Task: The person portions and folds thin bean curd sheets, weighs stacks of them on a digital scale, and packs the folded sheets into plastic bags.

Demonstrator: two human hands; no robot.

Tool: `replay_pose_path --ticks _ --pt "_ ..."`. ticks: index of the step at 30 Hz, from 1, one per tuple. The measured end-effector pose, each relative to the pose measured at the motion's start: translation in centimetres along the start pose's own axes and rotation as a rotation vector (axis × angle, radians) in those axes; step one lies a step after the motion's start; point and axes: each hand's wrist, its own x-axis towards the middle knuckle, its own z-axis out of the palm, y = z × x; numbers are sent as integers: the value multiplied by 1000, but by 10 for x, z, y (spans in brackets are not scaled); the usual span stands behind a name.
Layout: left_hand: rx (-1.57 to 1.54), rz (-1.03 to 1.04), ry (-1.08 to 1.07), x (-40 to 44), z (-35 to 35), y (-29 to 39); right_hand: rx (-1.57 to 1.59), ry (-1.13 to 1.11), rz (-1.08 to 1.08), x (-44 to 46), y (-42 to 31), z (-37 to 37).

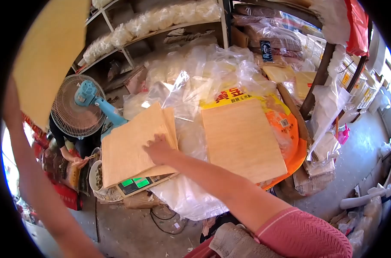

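Two piles of thin tan sheets lie near the person: the left pile (pixel 126 142) over the scale (pixel 135 184), the right pile (pixel 247 142) to the right of the scale, on a yellow-and-orange sack (pixel 296 150). The right hand (pixel 159 149) rests on the left pile, fingers spread, curled round nothing. The left hand (pixel 11 99), up and left of the scale, appears closed on a raised sheet (pixel 49 56); its fingers are hidden, so how firm the hold is cannot be told.

Because the left pile is fanned unevenly and overhangs the scale, a sideways push could slide its top sheets off, perhaps into the white bowl (pixel 97 178) just left of the scale. The raised sheet is broad and could sag, or catch on the fan (pixel 79 105) behind and left of the scale; if that is running, its draught might lift loose edges. A low swing could also brush the co-worker's hand (pixel 78 162), left of the scale with thin sticks.

The white bowl holds something greenish, too small to name. Clear plastic bags (pixel 195 71) heap behind the scale, their contents unclear. Farther behind it, a shelf (pixel 174 29) carries bulging bags (pixel 157 23) of pale stuff.
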Motion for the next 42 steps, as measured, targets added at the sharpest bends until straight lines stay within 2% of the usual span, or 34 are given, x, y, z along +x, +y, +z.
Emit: replay_pose_path --ticks 1,3,4,5,6,7,8,9,10,12,13,14,16,18,19,21,22,24,25,27,29,32,36,39,42 --pt "55 -82 -70 -25 2 27 153 31 -47 -6 15 -5" --pt "178 -259 -213 -95 8 50 638 328 119 -52 38 -36" --pt "-108 15 -281 -136 16 67 932 288 129 -66 76 -45" --pt "-545 269 -459 -178 24 84 1771 363 -123 -116 95 -67" --pt "-900 444 -715 -219 32 101 1661 521 -147 -156 106 -87" --pt "-902 335 -840 -279 33 120 1534 681 -152 -197 117 -107" --pt "-1126 391 -616 -311 35 144 1401 834 -137 -237 129 -127" --pt "-1085 371 -705 -357 33 156 1801 850 -152 -276 142 -137" --pt "-1152 306 -727 -385 27 166 1936 835 15 -307 158 -138" --pt "-1215 156 -911 -438 14 177 1841 827 415 -343 175 -128" --pt "-1225 119 -958 -453 8 178 1609 828 618 -353 179 -122" --pt "-1230 81 -1004 -466 3 178 1514 569 634 -361 189 -119" --pt "-1197 19 -1074 -470 -9 174 1239 586 780 -366 199 -107" --pt "-992 -281 -1064 -460 -30 171 1031 614 851 -365 200 -94" --pt "-874 -430 -1048 -458 -42 166 859 681 782 -369 199 -82" --pt "-845 -1159 -948 -483 -59 137 518 817 621 -372 199 -60" --pt "-820 -1515 -850 -491 -64 122 384 789 671 -364 183 -68" --pt "-932 -1960 -624 -484 -68 86 94 740 770 -354 132 -96" --pt "-989 -2173 -503 -479 -66 71 23 802 670 -344 129 -96" --pt "-1180 -2182 -286 -468 -53 55 -130 931 475 -313 128 -105" --pt "-1324 -2173 -144 -458 -45 50 180 712 461 -264 96 -107" --pt "-1412 -2193 -30 -444 -39 47 463 518 288 -181 60 -80" --pt "-1497 -2272 58 -452 -36 41 357 283 451 -97 25 -57" --pt "-1462 -2290 105 -436 -38 50 389 169 598 -64 29 -41" --pt "-1484 -2245 107 -438 -34 50 403 244 627 -55 35 -25"
